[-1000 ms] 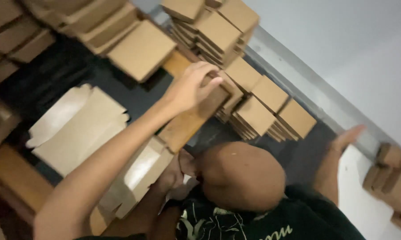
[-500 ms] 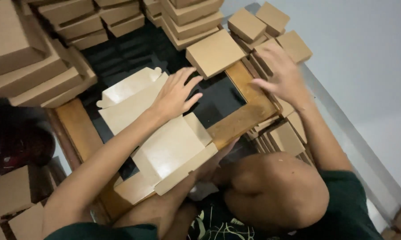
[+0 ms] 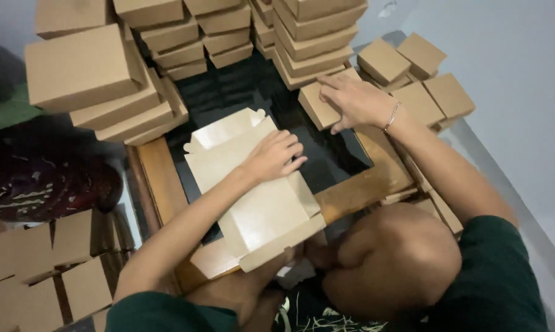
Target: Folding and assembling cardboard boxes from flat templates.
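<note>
While the stacked boxes (image 3: 93,80) stand shut, left hand (image 3: 274,157) fingers spread flat on unfolded box blank (image 3: 253,197), right hand (image 3: 357,101) fingers open atop folded box (image 3: 319,107)

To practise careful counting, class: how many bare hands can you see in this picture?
2. The left hand presses flat on the unfolded carton on the table; the right hand rests on a small closed box at its far side. None other shows.

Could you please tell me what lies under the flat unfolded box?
The flat box lies on the dark tabletop and its wooden rim; the left hand presses it. The surface beneath is hidden.
</note>
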